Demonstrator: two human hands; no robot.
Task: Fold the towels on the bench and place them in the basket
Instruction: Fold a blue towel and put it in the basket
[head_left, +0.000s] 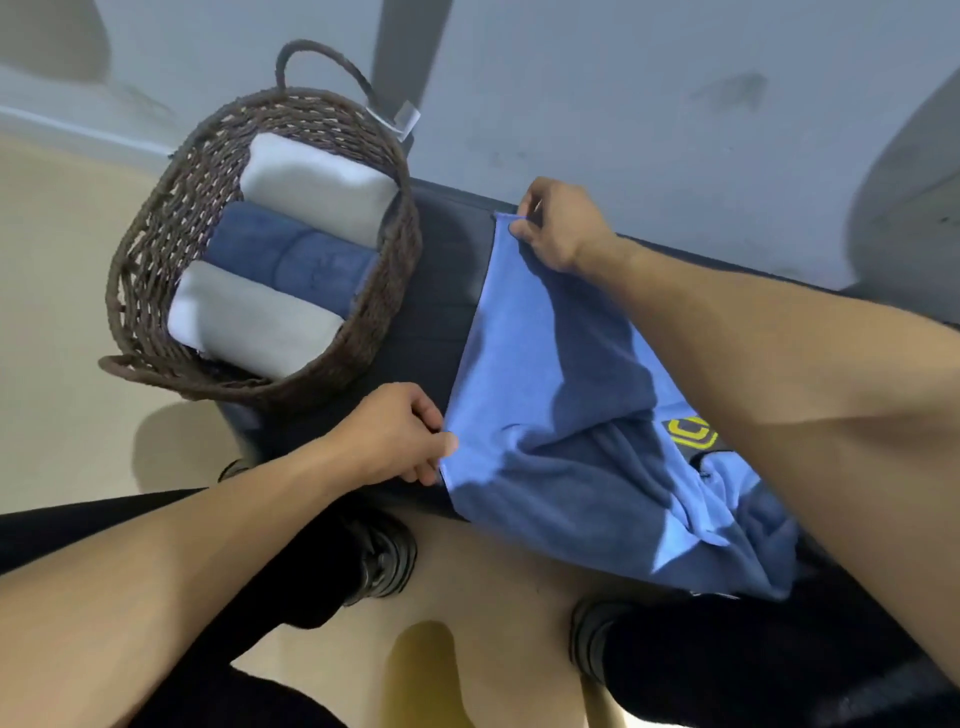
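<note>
Nearest to me were my two bare forearms, reaching out over dark trouser legs and dark shoes (384, 558) on the pale floor (57, 291). My left hand (397, 436) pinched the near left corner of the blue towel (550, 374), fingers curled tight on the cloth at the front edge of the bench (436, 312). My right hand (563, 226) pinched the far left corner, thumb and fingers closed on it close to the bench's back edge by the grey wall (623, 104). Between my hands the towel's left edge ran straight, from the near side of the bench to the far side, so that end lay flat across the dark seat. From there the towel's long axis ran rightward along the bench, under my right forearm, where it was bunched and wrinkled, and part of it spilled over the front edge toward my right leg. A yellow emblem (691, 431) showed on dark material beside the crumpled part; I could not tell what it belonged to. To the left of the towel, apart from it, the woven brown basket (156, 234) stood at the bench's left end, and it held three folded towels side by side: a white one (317, 187) farthest from me, a dark blue one (291, 257) in the middle, a white one (249, 317) nearest
</note>
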